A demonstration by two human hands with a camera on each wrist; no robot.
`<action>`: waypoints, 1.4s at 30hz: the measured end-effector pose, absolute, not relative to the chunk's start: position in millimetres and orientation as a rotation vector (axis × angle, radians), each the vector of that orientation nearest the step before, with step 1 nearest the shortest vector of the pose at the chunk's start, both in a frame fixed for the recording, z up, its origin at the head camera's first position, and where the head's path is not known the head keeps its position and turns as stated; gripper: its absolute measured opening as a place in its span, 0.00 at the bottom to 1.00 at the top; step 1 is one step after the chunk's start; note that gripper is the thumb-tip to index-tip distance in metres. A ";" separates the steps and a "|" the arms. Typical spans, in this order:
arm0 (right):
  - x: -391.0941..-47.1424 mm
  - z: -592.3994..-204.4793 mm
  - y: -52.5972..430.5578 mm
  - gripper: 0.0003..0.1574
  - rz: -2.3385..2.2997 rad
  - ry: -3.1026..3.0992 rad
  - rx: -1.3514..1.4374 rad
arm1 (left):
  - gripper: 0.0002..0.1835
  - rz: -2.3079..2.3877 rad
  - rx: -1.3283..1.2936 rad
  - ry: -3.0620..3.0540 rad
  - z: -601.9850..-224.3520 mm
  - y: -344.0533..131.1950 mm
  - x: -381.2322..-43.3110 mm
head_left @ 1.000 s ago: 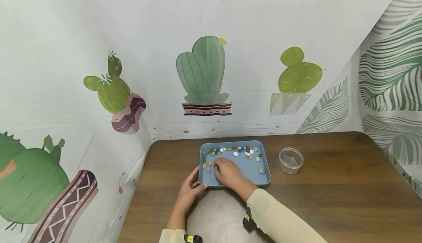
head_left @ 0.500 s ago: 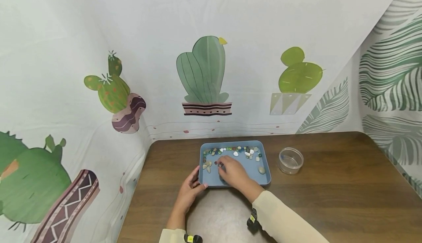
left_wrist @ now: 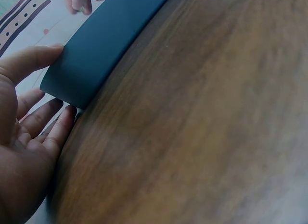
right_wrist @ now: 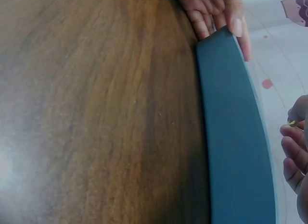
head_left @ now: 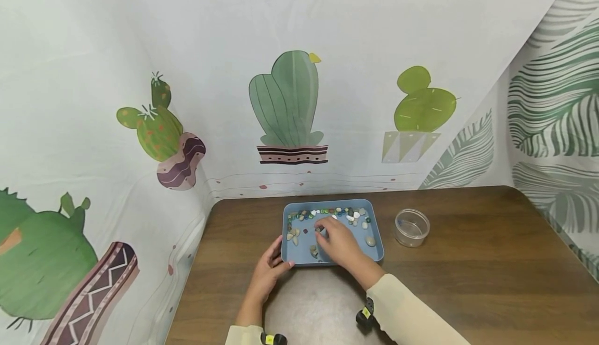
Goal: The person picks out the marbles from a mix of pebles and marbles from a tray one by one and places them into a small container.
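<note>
With twelve o'clock at the far side, the blue tray [head_left: 299,253] sits flat on the tabletop [head_left: 468,241], the person's work lying inside it. The left hand [head_left: 269,273] grips the corner at eight o'clock, thumb over the rim and fingers against the outside wall. That hold looks sound: light, steady pressure should stop the tray sliding without tipping it.

The right hand [head_left: 340,242] reaches in from five o'clock, its fingers narrowed in a thumb-and-finger pinch on a small yellowish piece [right_wrist: 292,122], near the tray's middle. What the piece is cannot be made out. A tip-only grip suits something so little; squeezing harder would risk shooting it loose.

Care is best taken around the dark red bead [head_left: 305,231], toward nine o'clock, and the brownish stone [head_left: 313,251], toward half past seven, since a trailing finger could knock either. The row of beads and stones [head_left: 323,212] along the twelve o'clock side is crowded, so a low wrist and a gentle, straight-down release would disturb least there. The clear container [head_left: 412,228] stands apart at three o'clock, outside the tray.
</note>
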State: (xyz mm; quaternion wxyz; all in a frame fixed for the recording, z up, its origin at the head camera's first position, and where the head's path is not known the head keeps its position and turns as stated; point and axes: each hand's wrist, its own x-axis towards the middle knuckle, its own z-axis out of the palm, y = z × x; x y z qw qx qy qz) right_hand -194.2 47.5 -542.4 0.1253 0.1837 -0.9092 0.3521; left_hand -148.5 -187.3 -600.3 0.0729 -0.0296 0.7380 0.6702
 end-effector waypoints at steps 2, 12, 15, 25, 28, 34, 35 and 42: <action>-193.2 -541.5 50.3 0.09 1.058 -2.616 0.528 | 0.44 2.007 -0.092 2.221 -600.7 -188.1 -148.8; -190.5 -534.4 70.5 0.08 1.091 -2.506 0.486 | 0.44 1.991 -0.110 2.213 -602.3 -188.6 -149.5; -190.4 -530.9 77.7 0.09 1.083 -2.471 0.468 | 0.44 1.986 -0.112 2.221 -602.0 -188.5 -149.5; -187.7 -526.3 100.5 0.11 1.089 -2.327 0.420 | 0.44 1.988 -0.102 2.229 -600.5 -188.8 -148.6; -186.9 -526.2 107.4 0.11 1.091 -2.300 0.401 | 0.44 1.979 -0.101 2.239 -599.9 -188.5 -148.1; -187.1 -529.4 122.7 0.11 1.099 -2.248 0.381 | 0.44 1.990 -0.091 2.249 -598.5 -187.4 -148.4; -187.0 -530.0 125.3 0.11 1.106 -2.247 0.376 | 0.44 1.998 -0.085 2.246 -598.6 -187.4 -148.6; -185.7 -530.6 141.6 0.12 1.094 -2.263 0.336 | 0.44 2.042 -0.071 2.205 -598.4 -187.7 -148.4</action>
